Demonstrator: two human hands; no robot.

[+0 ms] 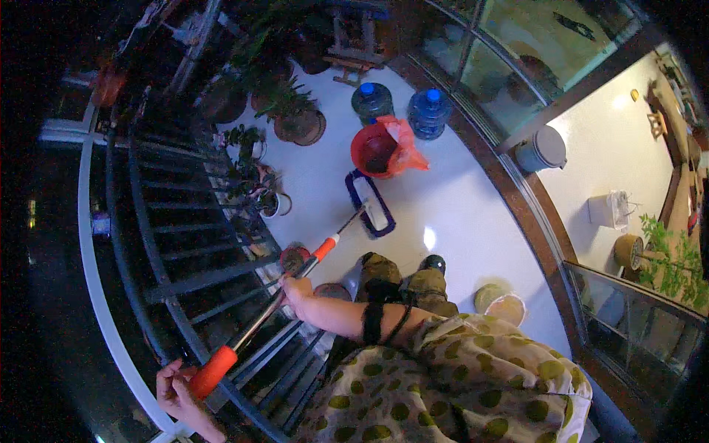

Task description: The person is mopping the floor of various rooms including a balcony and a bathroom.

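"So, the left hand [177, 390] grips the orange handle end [214, 371], and the right hand [298, 292] is wrapped round the metal pole [257, 326] farther down!"

"And the mop head [375, 210]?"

"Out on the white floor [461, 221], just on the near side of the red bucket [359, 151], with 2 water jugs [429, 118] beyond."

"Tips for clean strokes?"

"I'd keep that head flat, guide with the lower hand, press evenly, and steer clear of the bucket and the potted plants [295, 127]."

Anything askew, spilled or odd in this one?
Mildly odd: beyond the mop head, a pinkish bag hangs lopsidedly over one side of the red bucket, leaving its rim unevenly covered. I see no clear spill.
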